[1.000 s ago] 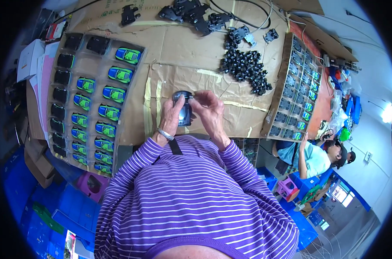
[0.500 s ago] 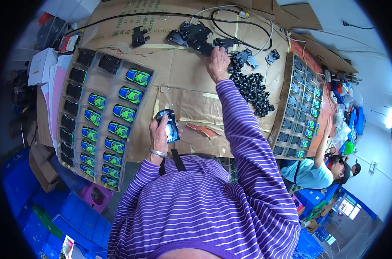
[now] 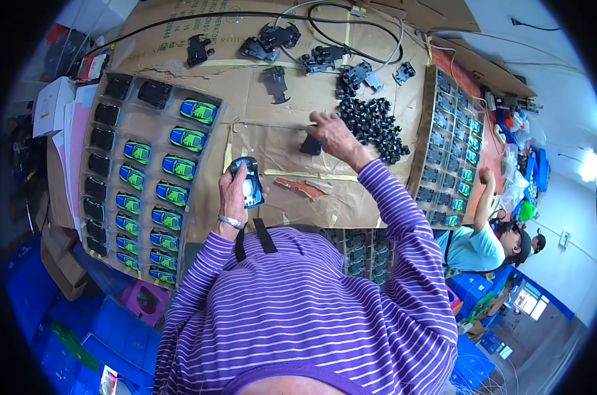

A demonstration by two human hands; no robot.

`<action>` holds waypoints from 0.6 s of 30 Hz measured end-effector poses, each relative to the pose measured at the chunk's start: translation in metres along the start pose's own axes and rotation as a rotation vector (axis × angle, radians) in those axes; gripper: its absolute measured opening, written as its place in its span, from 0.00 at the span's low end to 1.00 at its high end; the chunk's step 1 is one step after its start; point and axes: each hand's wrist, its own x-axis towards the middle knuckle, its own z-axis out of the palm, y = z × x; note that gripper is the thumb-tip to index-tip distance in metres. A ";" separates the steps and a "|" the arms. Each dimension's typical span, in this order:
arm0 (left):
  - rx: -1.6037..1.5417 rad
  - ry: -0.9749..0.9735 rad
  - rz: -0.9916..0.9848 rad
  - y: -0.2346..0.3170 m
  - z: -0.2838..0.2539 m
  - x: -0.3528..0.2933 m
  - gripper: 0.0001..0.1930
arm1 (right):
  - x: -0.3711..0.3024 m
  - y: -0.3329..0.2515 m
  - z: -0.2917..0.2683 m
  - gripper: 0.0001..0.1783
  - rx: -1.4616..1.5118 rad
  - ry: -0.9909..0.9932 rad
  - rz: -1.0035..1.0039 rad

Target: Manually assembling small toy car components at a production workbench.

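My left hand point(image 3: 230, 197) is closed around a toy car body point(image 3: 252, 185), dark-rimmed with a pale, shiny inner side showing. To its right, above the brown paper, my right hand point(image 3: 337, 136) pinches a dark toy car chassis point(image 3: 310, 145), partly hidden by the fingers. Farther off lie loose black chassis point(image 3: 278, 35), and a single greyish one point(image 3: 275, 84) rests apart from them. Beside my right wrist is a heap of small black wheel parts point(image 3: 372, 125).
A tray point(image 3: 155, 125) of blue-green toy cars and black chassis stands at the left. Another filled tray point(image 3: 412, 187) stands at the right, with a person in a light blue shirt point(image 3: 477, 250) beyond it. A black cable point(image 3: 229, 14) crosses the far cardboard.
My right hand has drawn back from the far chassis pile toward me, bringing a chassis with it. The pile has spread out, one piece now lying apart. My left hand keeps its hold.
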 end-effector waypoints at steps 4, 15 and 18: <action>0.006 -0.025 -0.002 -0.001 0.004 -0.005 0.19 | 0.004 -0.013 0.002 0.30 -0.141 0.130 -0.091; -0.081 -0.013 -0.004 -0.004 -0.001 -0.008 0.20 | -0.016 -0.088 0.051 0.32 0.369 0.308 0.831; -0.107 -0.053 0.012 -0.006 -0.001 -0.007 0.20 | -0.010 -0.095 0.060 0.33 0.310 0.358 0.859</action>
